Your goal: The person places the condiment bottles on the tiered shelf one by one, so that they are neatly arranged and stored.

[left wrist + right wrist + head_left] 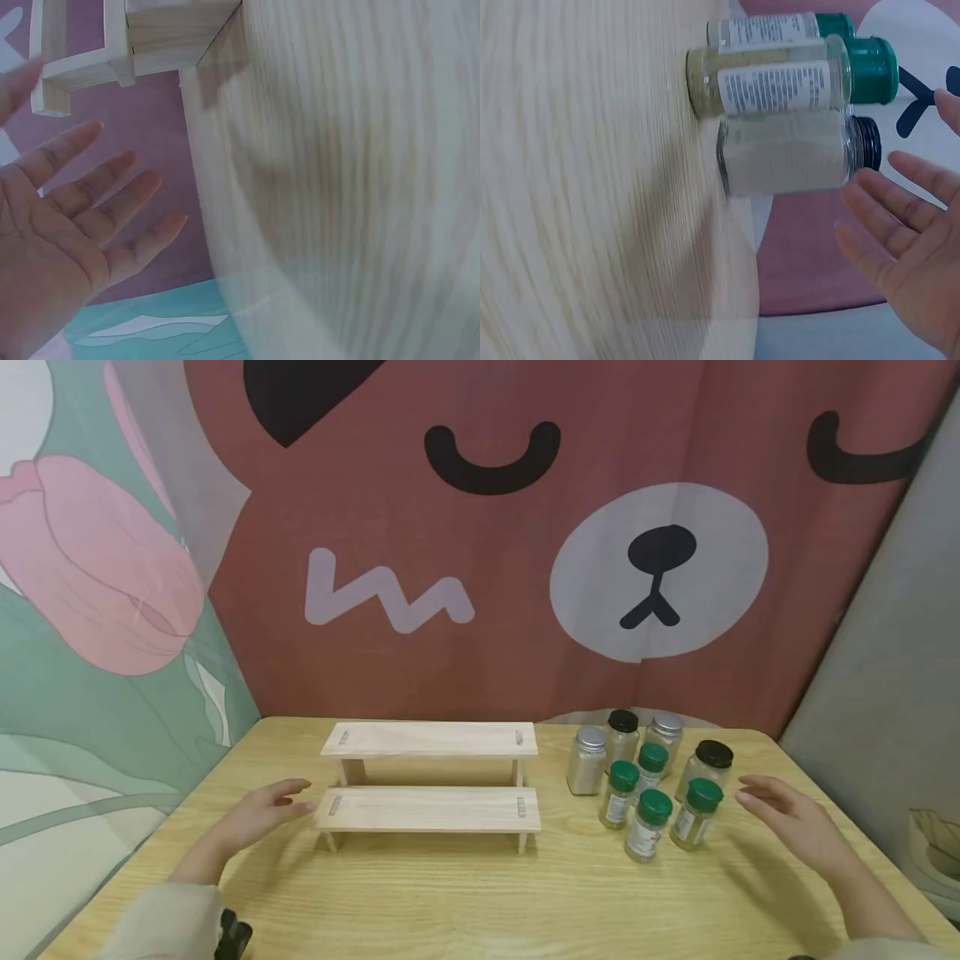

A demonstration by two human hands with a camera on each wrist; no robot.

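A pale two-step wooden rack (431,810) stands upright on the table, left of middle. My left hand (258,814) hovers at its left end, fingers loosely spread, palm facing inward and holding nothing. Right of the rack stands a cluster of glass spice jars: several with green lids (654,807), two with silver lids (591,740) and two with black lids (713,754). Beside the rightmost jars is my right hand (798,827), relaxed and holding nothing. In the right wrist view its fingertips come near a black-lidded jar (787,154) of pale powder.
The light wood-grain table (420,902) runs back to a fabric backdrop (450,677) printed with a bear's face. A grey curtain (892,610) hangs at the right, and a floral-print cloth (112,593) at the left.
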